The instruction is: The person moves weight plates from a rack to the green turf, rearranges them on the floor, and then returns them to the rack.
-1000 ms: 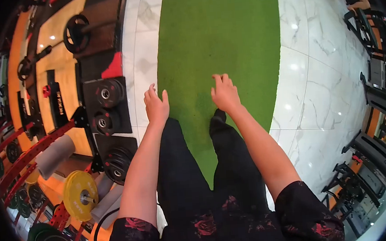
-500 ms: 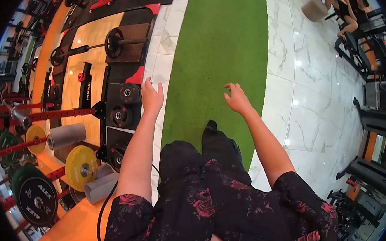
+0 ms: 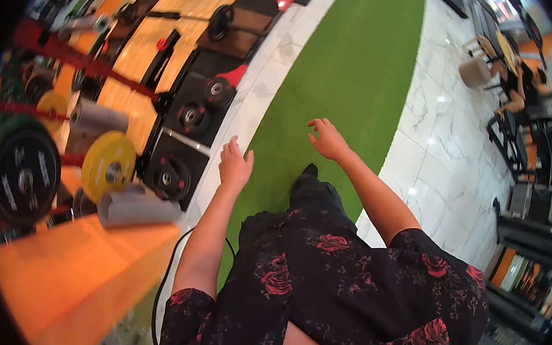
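My left hand (image 3: 235, 166) is held out in front of me, fingers apart, with nothing in it. It hovers over the left edge of the green turf strip (image 3: 346, 70). To its right, my right hand (image 3: 328, 140) is also empty, its fingers loosely bent and spread above the turf. Neither hand touches anything. Below them show my dark trousers (image 3: 317, 198) and the tip of one dark shoe (image 3: 311, 170).
Weight plates (image 3: 171, 178) lie on black mats at the left, beside a rack holding a yellow plate (image 3: 101, 163) and a black plate (image 3: 25, 179). A grey foam roller (image 3: 136, 206) rests on an orange ledge (image 3: 69, 266). At the right, a person (image 3: 515, 92) sits near gym machines beyond white tiles (image 3: 430, 154).
The view has turned, so the turf strip now slants to the upper right. My left hand has come lower and nearer my right hand. Both remain empty.
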A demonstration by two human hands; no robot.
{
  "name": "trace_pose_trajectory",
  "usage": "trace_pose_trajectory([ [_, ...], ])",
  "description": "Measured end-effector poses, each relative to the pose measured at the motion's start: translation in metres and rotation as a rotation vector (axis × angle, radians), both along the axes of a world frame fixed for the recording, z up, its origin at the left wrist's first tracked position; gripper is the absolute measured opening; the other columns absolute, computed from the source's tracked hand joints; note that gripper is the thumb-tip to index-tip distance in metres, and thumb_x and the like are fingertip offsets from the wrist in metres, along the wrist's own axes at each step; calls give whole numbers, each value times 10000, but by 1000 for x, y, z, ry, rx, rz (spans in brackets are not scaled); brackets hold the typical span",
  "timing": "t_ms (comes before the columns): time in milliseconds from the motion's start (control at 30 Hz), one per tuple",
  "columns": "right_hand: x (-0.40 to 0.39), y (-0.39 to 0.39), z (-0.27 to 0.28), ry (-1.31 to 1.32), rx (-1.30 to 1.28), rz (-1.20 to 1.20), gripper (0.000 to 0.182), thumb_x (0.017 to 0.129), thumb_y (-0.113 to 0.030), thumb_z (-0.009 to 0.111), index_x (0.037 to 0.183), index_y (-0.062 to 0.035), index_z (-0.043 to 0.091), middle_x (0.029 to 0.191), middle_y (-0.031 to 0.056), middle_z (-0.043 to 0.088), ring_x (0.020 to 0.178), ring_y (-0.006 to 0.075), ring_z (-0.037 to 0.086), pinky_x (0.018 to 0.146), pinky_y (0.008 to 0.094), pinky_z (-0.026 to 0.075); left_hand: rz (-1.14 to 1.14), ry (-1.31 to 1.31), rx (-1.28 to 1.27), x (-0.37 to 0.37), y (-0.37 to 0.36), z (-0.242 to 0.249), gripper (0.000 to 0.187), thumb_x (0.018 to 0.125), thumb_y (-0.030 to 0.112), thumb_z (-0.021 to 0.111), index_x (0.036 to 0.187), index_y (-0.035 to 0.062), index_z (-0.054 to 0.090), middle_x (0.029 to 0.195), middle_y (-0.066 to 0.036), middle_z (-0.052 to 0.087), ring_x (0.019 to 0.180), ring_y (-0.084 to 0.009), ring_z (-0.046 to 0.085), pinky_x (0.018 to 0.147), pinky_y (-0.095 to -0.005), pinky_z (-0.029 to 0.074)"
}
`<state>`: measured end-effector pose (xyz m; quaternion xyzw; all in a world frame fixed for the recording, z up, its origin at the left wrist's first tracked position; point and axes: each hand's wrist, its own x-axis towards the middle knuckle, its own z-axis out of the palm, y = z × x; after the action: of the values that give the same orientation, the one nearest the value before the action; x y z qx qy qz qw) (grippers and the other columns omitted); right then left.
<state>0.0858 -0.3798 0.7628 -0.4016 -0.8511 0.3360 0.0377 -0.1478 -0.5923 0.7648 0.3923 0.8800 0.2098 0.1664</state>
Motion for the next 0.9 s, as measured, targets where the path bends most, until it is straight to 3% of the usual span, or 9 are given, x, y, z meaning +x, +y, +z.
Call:
trace_pose_trajectory([
  [100, -38, -86, -5, -44, -63, 267, 397, 950, -257, 686, 1307, -116, 581, 1260, 152, 608, 1205, 368, 618, 975, 525, 531, -32, -166, -201, 19, -90, 5, 754, 953, 382, 702, 1530, 56, 344, 1398, -202, 523, 1295, -405, 539, 1013, -545, 525],
  [200, -57, -169, 3, -175, 46, 375, 429, 929, -262, 716, 1312, -129, 578, 1270, 143, 602, 1230, 357, 607, 985, 530, 515, 89, -128, -247, 31, -153, 6, 761, 953, 389, 702, 1537, 63, 339, 1419, -202, 507, 1294, -399, 543, 1009, -548, 525],
  [400, -51, -233, 6, -211, 63, 441, 439, 934, -307, 702, 1316, -136, 568, 1263, 127, 596, 1230, 348, 609, 972, 561, 512, 91, -124, -257, 32, -223, 5, 758, 970, 395, 681, 1552, 68, 324, 1426, -199, 505, 1318, -385, 529, 1000, -542, 532],
  [600, -17, -226, 9, -297, 76, 422, 434, 934, -309, 694, 1310, -130, 571, 1252, 129, 599, 1206, 352, 620, 950, 566, 520, 109, -195, -203, 36, -223, -17, 753, 979, 407, 665, 1562, 81, 318, 1465, -183, 498, 1347, -385, 513, 1014, -535, 531],
  [900, 1, -148, -7, -212, 25, 307, 434, 934, -320, 692, 1301, -116, 580, 1248, 151, 603, 1200, 375, 619, 956, 553, 530, 63, -211, -172, 35, -123, -26, 714, 974, 376, 672, 1533, 51, 369, 1431, -180, 543, 1335, -363, 534, 1047, -504, 518],
])
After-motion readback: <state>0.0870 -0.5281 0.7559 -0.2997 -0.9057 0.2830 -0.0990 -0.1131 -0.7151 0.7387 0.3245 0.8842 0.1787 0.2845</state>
